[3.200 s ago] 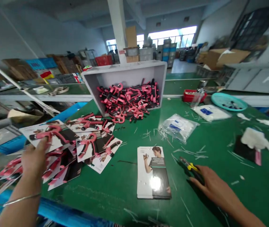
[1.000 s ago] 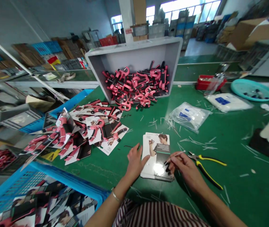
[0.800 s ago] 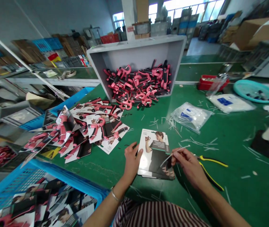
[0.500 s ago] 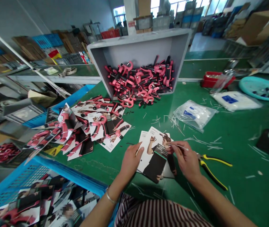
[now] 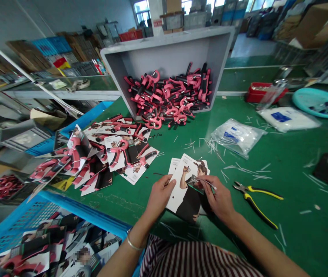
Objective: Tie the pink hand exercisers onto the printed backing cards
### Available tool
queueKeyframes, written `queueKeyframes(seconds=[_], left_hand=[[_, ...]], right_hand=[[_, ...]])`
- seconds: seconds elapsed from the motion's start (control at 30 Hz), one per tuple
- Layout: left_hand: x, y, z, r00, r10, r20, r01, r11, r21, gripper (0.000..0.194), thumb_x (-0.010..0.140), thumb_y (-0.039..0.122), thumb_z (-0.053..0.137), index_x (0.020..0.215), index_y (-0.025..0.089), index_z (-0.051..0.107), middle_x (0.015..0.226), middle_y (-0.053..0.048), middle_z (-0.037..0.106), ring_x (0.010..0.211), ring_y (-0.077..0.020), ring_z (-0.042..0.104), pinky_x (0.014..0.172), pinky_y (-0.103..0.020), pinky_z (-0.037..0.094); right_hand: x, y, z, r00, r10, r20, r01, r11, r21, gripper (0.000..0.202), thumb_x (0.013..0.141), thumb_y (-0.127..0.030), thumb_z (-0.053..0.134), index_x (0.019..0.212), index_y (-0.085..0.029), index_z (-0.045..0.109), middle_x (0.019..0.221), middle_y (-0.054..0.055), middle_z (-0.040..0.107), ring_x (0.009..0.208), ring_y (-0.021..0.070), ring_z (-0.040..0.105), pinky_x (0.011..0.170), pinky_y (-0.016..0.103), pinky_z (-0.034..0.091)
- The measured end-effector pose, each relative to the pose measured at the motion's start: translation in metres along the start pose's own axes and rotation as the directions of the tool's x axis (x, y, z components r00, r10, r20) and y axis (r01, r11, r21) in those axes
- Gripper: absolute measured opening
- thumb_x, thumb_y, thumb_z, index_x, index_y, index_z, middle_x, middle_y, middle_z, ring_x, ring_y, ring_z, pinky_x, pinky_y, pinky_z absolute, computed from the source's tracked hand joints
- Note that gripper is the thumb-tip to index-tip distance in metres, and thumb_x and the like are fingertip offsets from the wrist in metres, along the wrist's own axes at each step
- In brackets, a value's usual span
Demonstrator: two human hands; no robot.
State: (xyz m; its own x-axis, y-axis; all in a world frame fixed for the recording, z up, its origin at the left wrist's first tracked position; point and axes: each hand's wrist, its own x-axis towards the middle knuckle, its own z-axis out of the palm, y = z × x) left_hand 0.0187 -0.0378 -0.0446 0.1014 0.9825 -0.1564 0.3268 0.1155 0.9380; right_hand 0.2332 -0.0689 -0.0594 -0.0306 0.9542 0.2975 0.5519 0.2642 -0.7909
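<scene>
My left hand (image 5: 160, 195) grips the left edge of a printed backing card (image 5: 181, 192), thumb on top. The card is white and black with a picture of a person on it. Another card (image 5: 174, 164) shows behind its upper left edge. Above the card's right side my right hand (image 5: 218, 197) pinches a thin white cable tie (image 5: 210, 182); its fingertips cover the tie's far end, so I cannot tell whether it passes through the card. Pliers with yellow-and-black handles (image 5: 260, 204) lie spread on the table, to the right of my right hand.
A tilted grey bin (image 5: 166, 38) holds many pink-and-black hand grips (image 5: 175, 92). Carded grips (image 5: 123, 154) are piled at left, above a blue basket (image 5: 89, 215). Clear bags (image 5: 237, 136), loose white strips (image 5: 247, 169) and a turquoise tray (image 5: 305, 109) occupy the right side.
My right hand has moved slightly left, bringing its fingertips and the cable tie over the card's middle. My left hand still holds the card in about the same place.
</scene>
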Motion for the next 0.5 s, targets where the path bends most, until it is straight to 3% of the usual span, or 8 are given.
queueKeyframes(seconds=[0.13,0.2,0.33,0.43,0.5], left_hand=[[0.002,0.009,-0.011,0.998,-0.063,0.011,0.064,0.993,-0.099,0.036,0.081,0.04,0.061,0.104,0.014,0.07,0.073,0.0,0.07,0.061,-0.0132,0.058,0.055,-0.021,0.041],[0.002,0.009,-0.018,0.997,-0.069,0.036,0.074,0.979,-0.188,0.041,0.082,0.045,0.06,0.107,0.014,0.07,0.081,-0.003,0.072,0.067,-0.0153,0.062,0.06,-0.022,0.045],[-0.002,-0.009,-0.02,0.991,-0.106,0.079,0.131,0.881,-0.455,0.051,0.088,0.05,0.053,0.119,0.012,0.063,0.099,-0.01,0.073,0.08,-0.0193,0.066,0.07,-0.027,0.05],[-0.006,-0.026,-0.017,0.991,-0.126,0.041,0.132,0.92,-0.37,0.048,0.085,0.046,0.06,0.12,0.013,0.062,0.098,-0.008,0.073,0.077,-0.0162,0.065,0.065,-0.022,0.048],[-0.005,-0.031,-0.015,0.991,-0.108,0.085,0.128,0.953,-0.276,0.048,0.084,0.045,0.061,0.121,0.015,0.062,0.099,-0.007,0.072,0.076,-0.0156,0.063,0.064,-0.021,0.047]], right_hand=[[-0.002,-0.001,0.012,0.997,0.043,0.07,-0.05,0.993,0.108,0.019,0.099,-0.032,0.044,0.109,-0.024,0.058,0.096,0.007,0.071,0.086,0.0216,0.069,0.084,0.035,0.051],[-0.002,-0.002,0.019,0.993,0.077,0.094,-0.093,0.98,0.177,0.019,0.099,-0.033,0.044,0.108,-0.024,0.059,0.096,0.006,0.07,0.087,0.0213,0.069,0.084,0.035,0.051],[0.0,0.002,0.032,0.988,0.114,0.103,-0.138,0.95,0.28,0.02,0.098,-0.034,0.046,0.104,-0.023,0.062,0.098,0.005,0.069,0.091,0.0205,0.067,0.086,0.034,0.05],[0.001,0.007,0.037,0.991,0.099,0.091,-0.118,0.962,0.246,0.02,0.096,-0.034,0.048,0.099,-0.023,0.065,0.098,0.004,0.069,0.096,0.0214,0.064,0.09,0.035,0.046],[0.003,0.008,0.038,0.992,0.1,0.077,-0.116,0.965,0.235,0.02,0.096,-0.034,0.049,0.097,-0.023,0.066,0.099,0.004,0.069,0.097,0.0216,0.063,0.091,0.035,0.045]])
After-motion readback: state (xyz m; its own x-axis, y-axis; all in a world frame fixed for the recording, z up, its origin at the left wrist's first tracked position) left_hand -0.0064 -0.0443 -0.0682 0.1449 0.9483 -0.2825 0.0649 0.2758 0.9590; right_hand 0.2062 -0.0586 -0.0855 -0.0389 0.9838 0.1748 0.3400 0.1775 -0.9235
